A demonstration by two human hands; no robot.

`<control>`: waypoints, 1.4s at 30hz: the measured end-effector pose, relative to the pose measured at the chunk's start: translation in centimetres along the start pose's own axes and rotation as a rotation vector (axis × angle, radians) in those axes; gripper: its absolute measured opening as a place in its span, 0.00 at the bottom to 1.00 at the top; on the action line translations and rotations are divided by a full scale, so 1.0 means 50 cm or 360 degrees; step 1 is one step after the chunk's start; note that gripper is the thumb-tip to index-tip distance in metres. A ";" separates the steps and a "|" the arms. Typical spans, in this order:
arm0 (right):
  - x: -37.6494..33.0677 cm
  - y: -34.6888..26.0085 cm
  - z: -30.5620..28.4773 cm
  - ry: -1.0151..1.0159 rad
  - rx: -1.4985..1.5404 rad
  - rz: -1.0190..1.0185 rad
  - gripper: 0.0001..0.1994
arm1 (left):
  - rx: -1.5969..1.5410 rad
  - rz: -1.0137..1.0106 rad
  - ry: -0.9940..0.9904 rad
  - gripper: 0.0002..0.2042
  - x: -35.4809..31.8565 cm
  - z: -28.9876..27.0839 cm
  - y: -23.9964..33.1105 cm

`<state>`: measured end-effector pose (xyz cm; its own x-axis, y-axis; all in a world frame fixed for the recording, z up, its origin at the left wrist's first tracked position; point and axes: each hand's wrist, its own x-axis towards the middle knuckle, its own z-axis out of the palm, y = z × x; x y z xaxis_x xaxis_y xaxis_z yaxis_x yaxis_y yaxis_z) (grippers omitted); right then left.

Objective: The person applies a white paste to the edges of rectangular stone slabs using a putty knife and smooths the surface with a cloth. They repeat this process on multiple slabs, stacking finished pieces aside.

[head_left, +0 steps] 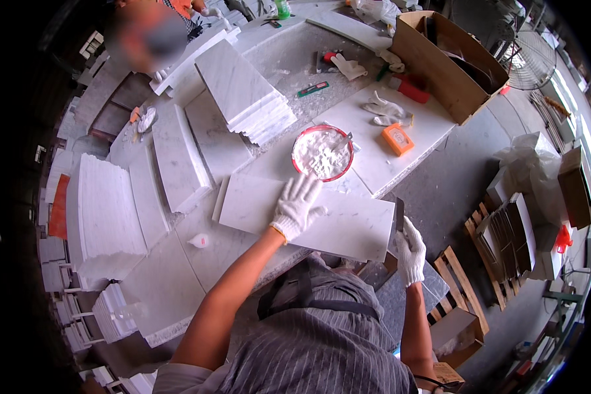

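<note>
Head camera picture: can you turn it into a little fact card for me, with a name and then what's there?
left hand: white glove, fingers spread over the white slab
right hand: white glove, holding a dark flat tool by the slab's right end
bucket: red rim, white paste inside
nearby: orange box, stacked slabs

The slab (354, 220) lies at the front of the counter (177, 289), its right end past the edge. Just behind stands the bowl (343, 174), paste (318, 152) in it; left-behind, the stack (240, 88); right, the block (398, 139); right-behind, the box (440, 82).
</note>
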<state>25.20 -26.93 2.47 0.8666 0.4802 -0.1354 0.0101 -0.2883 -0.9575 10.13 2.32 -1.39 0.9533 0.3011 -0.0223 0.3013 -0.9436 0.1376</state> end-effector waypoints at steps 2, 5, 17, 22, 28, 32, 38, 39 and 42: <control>0.010 -0.024 0.018 -0.0113 -0.0020 -0.0035 0.21 | 0.0081 -0.0092 -0.0091 0.40 0.008 0.000 -0.010; 0.029 -0.024 0.049 -0.0256 -0.0250 -0.0008 0.24 | 0.0215 0.0434 -0.0443 0.39 -0.027 -0.023 0.103; 0.065 -0.072 0.133 -0.0636 -0.1182 -0.0482 0.20 | -0.0228 0.0181 0.0476 0.28 -0.175 -0.033 0.036; 0.075 -0.061 0.145 -0.0646 -0.1223 -0.0573 0.19 | -0.0128 0.0141 0.0448 0.30 -0.178 -0.021 0.044; 0.084 -0.057 0.160 -0.0714 -0.1203 -0.0627 0.20 | -0.0148 0.0156 0.0475 0.34 -0.180 -0.020 0.042; 0.096 -0.062 0.177 -0.0678 -0.1292 -0.0656 0.20 | -0.0123 0.0165 0.0482 0.35 -0.176 -0.017 0.039; 0.097 -0.068 0.179 -0.0683 -0.1348 -0.0676 0.21 | -0.0129 0.0164 0.0500 0.35 -0.174 -0.014 0.040; 0.096 -0.064 0.180 -0.0689 -0.1338 -0.0682 0.21 | -0.0123 0.0158 0.0471 0.35 -0.173 -0.014 0.039; 0.093 -0.060 0.180 -0.0708 -0.1349 -0.0695 0.21 | -0.0116 0.0142 0.0454 0.35 -0.176 -0.013 0.041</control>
<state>24.69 -16.38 2.42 0.4439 0.8936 -0.0673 0.7720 -0.4194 -0.4777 2.33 -2.17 -0.28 0.9287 0.2538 0.2705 0.2044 -0.9587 0.1977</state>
